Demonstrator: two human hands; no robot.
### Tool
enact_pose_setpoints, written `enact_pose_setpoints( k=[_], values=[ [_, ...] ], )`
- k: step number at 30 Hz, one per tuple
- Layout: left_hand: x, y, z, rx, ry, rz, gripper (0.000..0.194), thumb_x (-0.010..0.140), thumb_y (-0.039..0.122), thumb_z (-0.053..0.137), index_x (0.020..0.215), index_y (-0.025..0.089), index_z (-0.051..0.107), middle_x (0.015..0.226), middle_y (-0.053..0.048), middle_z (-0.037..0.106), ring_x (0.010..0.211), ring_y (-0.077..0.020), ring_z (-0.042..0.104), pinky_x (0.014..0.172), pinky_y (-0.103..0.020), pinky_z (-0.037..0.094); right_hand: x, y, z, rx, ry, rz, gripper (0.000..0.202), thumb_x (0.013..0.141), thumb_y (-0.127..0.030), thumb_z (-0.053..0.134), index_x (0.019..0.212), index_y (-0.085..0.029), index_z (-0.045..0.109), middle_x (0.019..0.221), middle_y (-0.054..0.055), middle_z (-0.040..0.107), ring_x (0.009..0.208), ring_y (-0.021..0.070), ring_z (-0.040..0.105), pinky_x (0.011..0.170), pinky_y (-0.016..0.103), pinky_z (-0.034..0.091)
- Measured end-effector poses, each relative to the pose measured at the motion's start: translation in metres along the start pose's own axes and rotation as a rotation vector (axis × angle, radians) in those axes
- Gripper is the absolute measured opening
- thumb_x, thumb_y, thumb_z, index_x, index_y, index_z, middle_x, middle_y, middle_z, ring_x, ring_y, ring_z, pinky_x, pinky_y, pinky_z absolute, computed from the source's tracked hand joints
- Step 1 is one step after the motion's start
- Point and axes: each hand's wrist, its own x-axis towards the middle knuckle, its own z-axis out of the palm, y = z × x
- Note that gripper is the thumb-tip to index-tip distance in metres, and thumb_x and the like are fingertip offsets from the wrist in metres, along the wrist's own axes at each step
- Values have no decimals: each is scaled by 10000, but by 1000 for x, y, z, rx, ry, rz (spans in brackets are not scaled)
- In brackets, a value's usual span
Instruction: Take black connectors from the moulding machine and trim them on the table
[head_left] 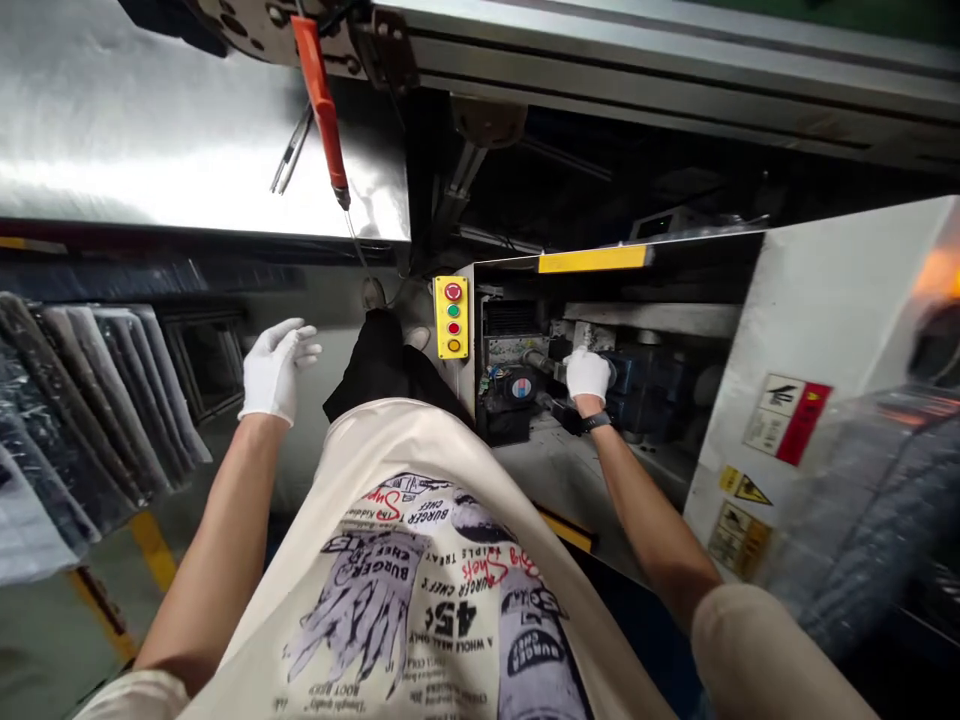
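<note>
Nearest is the person's printed cream shirt [450,560], with a row of hanging sheets [112,400] off to the left. Farther in, on the left side, the white-gloved left hand [276,372] is held in the air, its fingers loosely extended and slightly parted, just beside the sheets and well apart from the machine cabinet [735,350] on the right. The gloved right hand [587,376], a dark band [598,422] at its wrist, reaches inside that cabinet; its fingers are bent inward, and whether they pinch a part cannot be told, since the glove covers the tips. Dark blue fittings [641,385] lie just right of these fingers, a pipe joint [535,360] just left, and a pale block [592,334] just beyond. Left of the joint sits a round label [520,387]. At the cabinet's left edge is a yellow button box [452,318]. Farthest, an orange-handled tool [322,110] hangs before a metal beam [675,80].
</note>
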Motion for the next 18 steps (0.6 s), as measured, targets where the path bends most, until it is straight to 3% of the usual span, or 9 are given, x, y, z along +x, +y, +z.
enact_pose_setpoints(
  k=[4, 8, 10, 13, 18],
  values=[
    [-1, -14, 5, -34, 4, -20, 292, 1075, 123, 595, 1338, 102, 720, 1177, -104, 812, 731, -73, 726, 698, -200, 577, -6, 6, -2, 157, -11, 16, 1041, 1145, -551, -77, 1150, -60, 841, 1091, 245, 846, 1066, 284, 831, 1006, 373, 611],
    [6, -24, -5, -45, 19, 23, 280, 1088, 157, 586, 1333, 113, 714, 1147, -74, 812, 747, -69, 735, 674, -177, 567, -36, 34, 3, 492, 8, 146, 1256, 1030, -712, -248, 1385, -26, 742, 1205, 229, 835, 1035, 248, 843, 948, 344, 651],
    [8, -31, -15, -54, 78, 11, 265, 1091, 170, 584, 1323, 113, 698, 1107, -54, 801, 736, -59, 722, 655, -159, 547, -57, 50, 8, 366, 39, 182, 1186, 1060, -699, -192, 1377, -26, 732, 1215, 242, 829, 1054, 269, 839, 918, 363, 661],
    [7, -41, -29, -76, 172, -76, 251, 1094, 143, 541, 1308, 111, 668, 1043, -31, 771, 697, -50, 684, 608, -144, 504, -79, 66, 19, 112, 15, 166, 969, 1137, -571, -34, 1200, -43, 777, 1116, 267, 833, 1099, 318, 819, 955, 405, 641],
    [12, -54, -36, -87, 201, -146, 276, 1074, 162, 538, 1335, 149, 628, 1088, -24, 763, 718, -49, 654, 639, -144, 504, -82, 66, 39, -147, 7, 155, 649, 1134, -280, 169, 1243, 21, 734, 1135, 359, 779, 1136, 391, 787, 1017, 512, 595]
  ],
)
